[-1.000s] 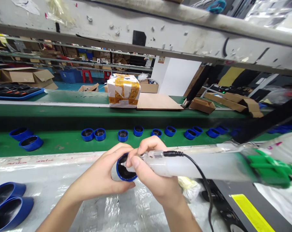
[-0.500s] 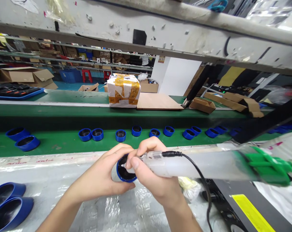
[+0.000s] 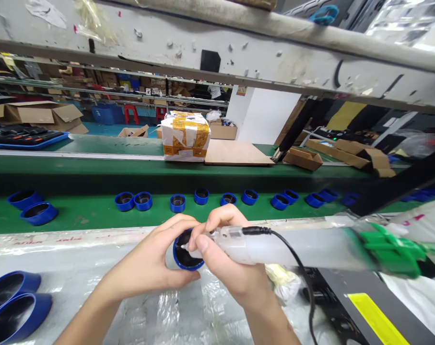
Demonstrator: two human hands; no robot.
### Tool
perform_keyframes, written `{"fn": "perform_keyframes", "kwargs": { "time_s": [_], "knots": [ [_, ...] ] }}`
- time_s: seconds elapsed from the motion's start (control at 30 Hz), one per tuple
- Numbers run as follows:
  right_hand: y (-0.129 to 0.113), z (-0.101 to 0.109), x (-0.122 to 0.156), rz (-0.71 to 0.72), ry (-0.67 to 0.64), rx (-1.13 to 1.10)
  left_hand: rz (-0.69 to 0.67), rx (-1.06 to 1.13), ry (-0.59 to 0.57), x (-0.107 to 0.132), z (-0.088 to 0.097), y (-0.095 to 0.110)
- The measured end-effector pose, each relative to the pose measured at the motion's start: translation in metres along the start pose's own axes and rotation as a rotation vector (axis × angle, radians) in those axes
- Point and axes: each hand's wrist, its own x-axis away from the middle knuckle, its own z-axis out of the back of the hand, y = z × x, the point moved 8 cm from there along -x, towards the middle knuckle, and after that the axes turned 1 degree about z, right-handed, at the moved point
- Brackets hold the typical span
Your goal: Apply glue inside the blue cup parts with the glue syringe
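My left hand (image 3: 156, 258) is wrapped round a round blue cup (image 3: 179, 258) with a dark inside, its mouth tilted toward me. My right hand (image 3: 231, 261) grips a translucent dispensing syringe (image 3: 292, 247) near its nozzle, which points left into the cup. The nozzle tip is close to the dark inner wall; whether it touches cannot be made out. A green fitting (image 3: 390, 249) caps the syringe's far end, and a black cable (image 3: 299, 268) runs from near my right fingers down the front. My right fingers hide part of the cup's rim.
Several blue cups (image 3: 177, 203) stand on the green conveyor belt (image 3: 84, 211) ahead. Two larger-looking blue cups (image 3: 19, 318) sit at the near left on the plastic-covered bench (image 3: 159, 321). A dark machine (image 3: 354, 306) with a yellow label stands at the right. A beam (image 3: 148, 43) crosses overhead.
The cups on the belt have shifted slightly left against the background. The syringe's green end has moved a little left and down. Both hands keep nearly the same pose and hold.
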Motion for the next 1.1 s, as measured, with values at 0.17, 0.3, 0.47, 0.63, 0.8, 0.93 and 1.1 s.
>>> {"fn": "perform_keyframes", "kwargs": {
  "time_s": [0.17, 0.3, 0.47, 0.63, 0.8, 0.93, 1.1],
  "knots": [
    [-0.006, 0.015, -0.003, 0.046, 0.098, -0.069, 0.243, -0.202, 0.521, 0.009, 0.066, -0.063],
    [-0.014, 0.036, -0.007, 0.065, 0.239, -0.103, 0.511, -0.364, 1.011, 0.058, 0.135, -0.135],
    [-0.02, 0.051, -0.012, 0.087, 0.295, -0.07, 0.624, -0.478, 1.105, 0.094, 0.165, -0.191],
    [-0.007, 0.056, -0.01, 0.028, 0.295, -0.093, 0.584, -0.592, 1.033, 0.065, 0.141, -0.196],
    [-0.003, 0.055, -0.008, -0.001, 0.301, -0.068, 0.443, -0.561, 0.988, 0.042, 0.133, -0.167],
    [-0.003, 0.045, -0.008, -0.023, 0.303, -0.097, 0.277, -0.484, 0.939, 0.027, 0.126, -0.117],
    [-0.002, 0.036, -0.009, 0.04, 0.33, -0.076, 0.05, -0.336, 0.59, -0.003, 0.06, -0.049]
  ]
}}
